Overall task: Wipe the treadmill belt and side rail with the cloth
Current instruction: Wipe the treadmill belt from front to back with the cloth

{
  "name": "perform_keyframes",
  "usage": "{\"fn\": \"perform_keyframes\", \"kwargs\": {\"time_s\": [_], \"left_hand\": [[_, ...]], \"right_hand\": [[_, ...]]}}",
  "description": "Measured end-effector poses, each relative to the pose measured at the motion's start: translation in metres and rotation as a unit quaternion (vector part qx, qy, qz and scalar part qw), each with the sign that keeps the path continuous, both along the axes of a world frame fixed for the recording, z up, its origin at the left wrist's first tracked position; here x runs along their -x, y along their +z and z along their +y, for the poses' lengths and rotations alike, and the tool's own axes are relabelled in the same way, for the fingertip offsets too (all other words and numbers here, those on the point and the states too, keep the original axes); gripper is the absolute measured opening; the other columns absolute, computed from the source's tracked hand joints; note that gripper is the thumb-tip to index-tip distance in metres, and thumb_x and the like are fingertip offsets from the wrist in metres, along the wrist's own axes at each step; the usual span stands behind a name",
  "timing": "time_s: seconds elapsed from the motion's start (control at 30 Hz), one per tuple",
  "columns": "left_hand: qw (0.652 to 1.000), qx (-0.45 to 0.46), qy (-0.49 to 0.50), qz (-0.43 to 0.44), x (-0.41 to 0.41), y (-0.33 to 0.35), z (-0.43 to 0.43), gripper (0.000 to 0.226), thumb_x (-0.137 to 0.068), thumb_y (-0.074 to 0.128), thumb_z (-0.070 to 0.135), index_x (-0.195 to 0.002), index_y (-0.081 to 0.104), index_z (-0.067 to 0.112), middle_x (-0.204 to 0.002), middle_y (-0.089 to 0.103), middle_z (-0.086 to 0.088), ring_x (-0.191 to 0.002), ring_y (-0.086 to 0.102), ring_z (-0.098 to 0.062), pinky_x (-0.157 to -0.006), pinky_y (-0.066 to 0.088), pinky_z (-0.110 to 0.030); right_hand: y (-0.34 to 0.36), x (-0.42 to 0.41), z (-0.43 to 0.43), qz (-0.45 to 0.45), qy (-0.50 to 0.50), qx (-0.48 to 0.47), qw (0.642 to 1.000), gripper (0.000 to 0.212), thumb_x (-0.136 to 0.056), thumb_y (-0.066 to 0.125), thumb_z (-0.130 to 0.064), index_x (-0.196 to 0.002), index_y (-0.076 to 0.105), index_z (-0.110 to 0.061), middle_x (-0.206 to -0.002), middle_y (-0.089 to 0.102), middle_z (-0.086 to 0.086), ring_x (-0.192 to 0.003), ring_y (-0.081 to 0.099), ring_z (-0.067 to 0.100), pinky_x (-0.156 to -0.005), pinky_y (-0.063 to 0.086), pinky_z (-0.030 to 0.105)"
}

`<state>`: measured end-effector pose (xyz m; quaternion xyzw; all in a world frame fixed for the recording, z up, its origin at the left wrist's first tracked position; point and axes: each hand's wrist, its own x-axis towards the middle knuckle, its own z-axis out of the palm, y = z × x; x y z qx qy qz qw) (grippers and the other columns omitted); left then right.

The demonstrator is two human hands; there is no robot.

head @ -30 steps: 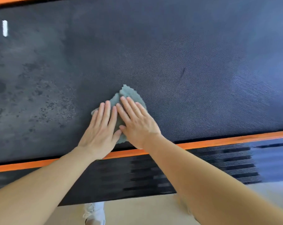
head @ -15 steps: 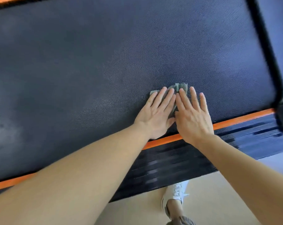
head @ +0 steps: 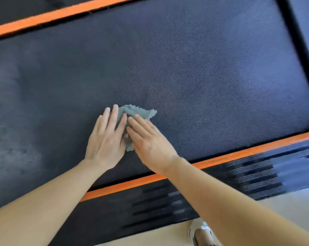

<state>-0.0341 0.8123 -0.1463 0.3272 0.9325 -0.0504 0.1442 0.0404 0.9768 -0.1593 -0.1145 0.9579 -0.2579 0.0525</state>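
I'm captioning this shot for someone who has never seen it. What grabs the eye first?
Two bare hands, left hand and right hand, press a grey cloth flat on the dark treadmill belt at centre. Bright orange strips edge the belt, one above and one below the hands.

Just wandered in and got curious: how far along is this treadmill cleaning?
Midway, I'd guess. Both hands, left hand and right hand, press the grey cloth flat on the belt. The belt's right part looks even; dull smudges show at its left. The near side rail is not being wiped yet.
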Motion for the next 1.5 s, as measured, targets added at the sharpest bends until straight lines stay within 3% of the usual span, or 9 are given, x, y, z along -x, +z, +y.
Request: {"fn": "perform_keyframes", "kwargs": {"time_s": [0.2,0.37,0.57,0.8,0.9,1.1,1.3,1.4,1.5], "left_hand": [[0.967,-0.121,0.225,0.009,0.022,0.009,-0.029,0.050,-0.100,0.047,0.023,-0.149,0.041,0.013,-0.156,0.039,-0.009,-0.137,0.041,-0.031,-0.105,0.041,-0.048],[0.972,-0.039,0.205,-0.112,0.018,-0.003,-0.052,0.071,-0.101,0.041,0.048,-0.159,0.011,0.022,-0.168,-0.003,-0.003,-0.154,-0.002,-0.026,-0.121,0.019,-0.049],[0.974,-0.043,0.197,-0.105,0.013,-0.009,-0.054,0.079,-0.097,0.042,0.057,-0.160,0.006,0.025,-0.168,-0.009,-0.001,-0.154,-0.009,-0.024,-0.121,0.018,-0.050],[0.966,-0.066,0.246,-0.050,0.009,-0.012,-0.033,0.066,-0.096,0.050,0.031,-0.155,0.028,0.010,-0.166,0.014,-0.014,-0.151,0.012,-0.036,-0.118,0.024,-0.057],[0.975,-0.073,0.203,-0.048,0.001,-0.011,-0.007,0.074,-0.093,0.053,0.038,-0.155,0.026,0.007,-0.165,0.013,-0.018,-0.151,0.011,-0.040,-0.121,0.019,-0.056],[0.992,-0.062,-0.017,-0.111,-0.002,-0.008,0.082,0.103,-0.081,0.046,0.075,-0.159,0.006,0.022,-0.167,-0.010,-0.008,-0.153,-0.009,-0.033,-0.122,0.009,-0.056],[0.994,0.001,-0.013,-0.108,-0.002,-0.011,0.100,0.133,-0.058,0.049,0.095,-0.159,-0.003,0.025,-0.167,-0.014,-0.007,-0.152,-0.012,-0.036,-0.119,0.014,-0.063],[0.994,-0.007,-0.010,-0.105,-0.002,-0.013,0.100,0.133,-0.058,0.048,0.095,-0.159,0.001,0.024,-0.167,-0.012,-0.006,-0.153,-0.010,-0.035,-0.119,0.014,-0.062],[0.994,-0.007,-0.005,-0.106,-0.004,-0.012,0.101,0.133,-0.058,0.049,0.095,-0.159,0.000,0.025,-0.167,-0.014,-0.004,-0.153,-0.011,-0.033,-0.120,0.013,-0.062]], "right_hand": [[-0.013,0.037,-0.059,-0.062,-0.032,-0.013,0.997,0.056,-0.101,0.045,-0.033,-0.153,0.034,-0.013,-0.159,0.028,0.020,-0.148,0.018,0.043,-0.119,0.022,0.054],[-0.021,0.047,-0.015,-0.094,-0.123,-0.154,0.976,0.062,-0.097,0.030,-0.062,-0.154,0.024,-0.038,-0.165,0.006,0.019,-0.149,-0.002,0.049,-0.117,0.009,0.064],[-0.019,0.043,0.049,-0.174,-0.290,-0.196,0.920,0.069,-0.095,0.026,-0.062,-0.157,0.005,-0.038,-0.165,-0.004,0.018,-0.146,-0.007,0.055,-0.113,0.007,0.071],[-0.007,-0.006,-0.025,-0.076,0.065,-0.189,0.977,0.064,-0.097,0.041,-0.054,-0.156,0.018,-0.041,-0.167,0.007,-0.001,-0.149,0.002,0.048,-0.116,0.005,0.068],[-0.013,-0.014,0.039,-0.113,-0.079,-0.222,0.965,0.071,-0.093,0.037,-0.066,-0.156,0.014,-0.042,-0.167,0.008,0.004,-0.149,0.004,0.048,-0.114,0.011,0.070],[-0.009,-0.019,0.176,-0.225,-0.389,-0.254,0.857,0.079,-0.095,0.017,-0.067,-0.159,0.001,-0.024,-0.166,-0.002,0.017,-0.148,-0.008,0.050,-0.118,-0.006,0.063],[-0.003,-0.037,0.117,-0.133,-0.137,-0.216,0.957,0.069,-0.097,0.036,-0.049,-0.158,0.017,-0.023,-0.167,0.011,0.006,-0.151,0.007,0.039,-0.116,0.017,0.061],[0.005,-0.062,0.107,-0.129,-0.022,-0.199,0.971,0.064,-0.099,0.034,-0.054,-0.157,0.018,-0.032,-0.167,0.009,-0.005,-0.153,0.004,0.036,-0.118,0.011,0.063],[0.005,-0.061,0.147,-0.132,-0.067,-0.213,0.966,0.058,-0.099,0.033,-0.053,-0.154,0.027,-0.037,-0.164,0.022,-0.006,-0.150,0.017,0.036,-0.114,0.021,0.064]]}}
